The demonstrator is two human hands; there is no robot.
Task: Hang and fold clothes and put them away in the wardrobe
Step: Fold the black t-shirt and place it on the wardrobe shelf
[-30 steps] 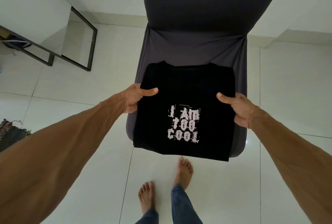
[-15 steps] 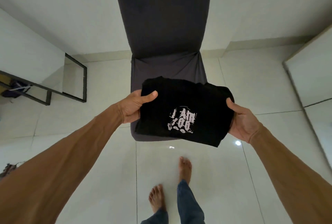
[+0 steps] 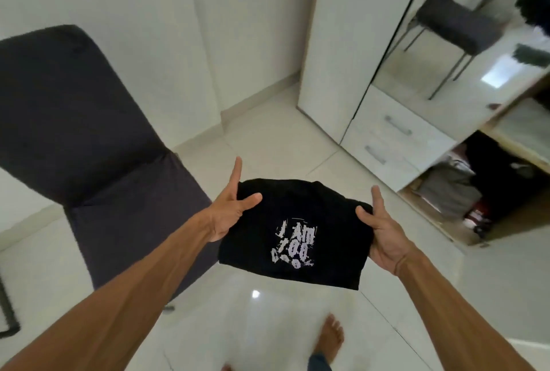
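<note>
A folded black T-shirt (image 3: 300, 213) with white lettering hangs in the air between my hands, above the floor. My left hand (image 3: 227, 210) pinches its left edge, thumb on top and index finger pointing up. My right hand (image 3: 381, 231) grips the right edge, thumb on top and index finger raised. The white wardrobe (image 3: 342, 43) stands at the right. Its lower compartment (image 3: 488, 189) is open and holds several clothes.
A dark grey chair (image 3: 89, 138) stands at the left, beside the T-shirt. Two drawers (image 3: 390, 138) and a mirrored door (image 3: 464, 28) face me on the wardrobe. My bare foot (image 3: 329, 336) is on the glossy white tile floor.
The T-shirt has been lifted off the chair seat and carried right. The view has swung toward the wardrobe, so the chair now lies at the left.
</note>
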